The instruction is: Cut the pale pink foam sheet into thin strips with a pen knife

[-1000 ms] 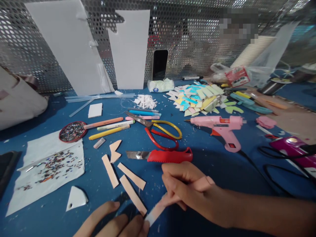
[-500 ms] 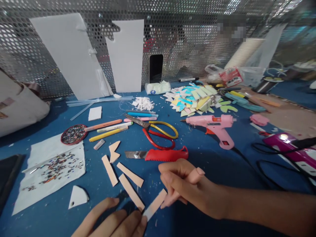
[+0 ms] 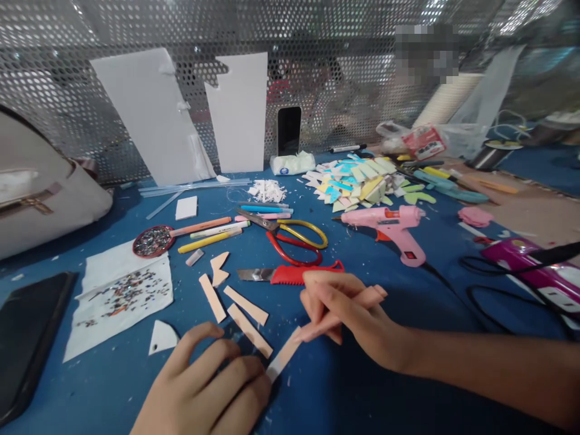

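Note:
My right hand [image 3: 348, 311] is closed around a peach marker pen [image 3: 374, 295], its lower end against the upper part of a small paper strip [image 3: 284, 355]. This strip is peach at the top and white at the bottom. My left hand [image 3: 217, 374] lies on the table with fingers apart, the fingertips pressing at the strip's white end; its thumb is hidden. Beside my left fingers are peach strips [image 3: 249, 330] and a notched peach piece [image 3: 220, 269]. Just beyond my right hand is a red utility knife [image 3: 294, 275] with its blade out.
Red-and-yellow-handled scissors [image 3: 296, 238], several markers [image 3: 211, 241] and a pink glue gun [image 3: 392, 228] lie farther back. Paper scraps [image 3: 362, 180] are heaped behind. A phone [image 3: 31, 338] and a bead-strewn sheet [image 3: 90, 320] sit at left. Cables [image 3: 475, 308] run at right.
The view has shifted, so the table items appear farther right. The pen in my right hand has tilted lower, its tip still at the strip. My left hand stays by the strip's end.

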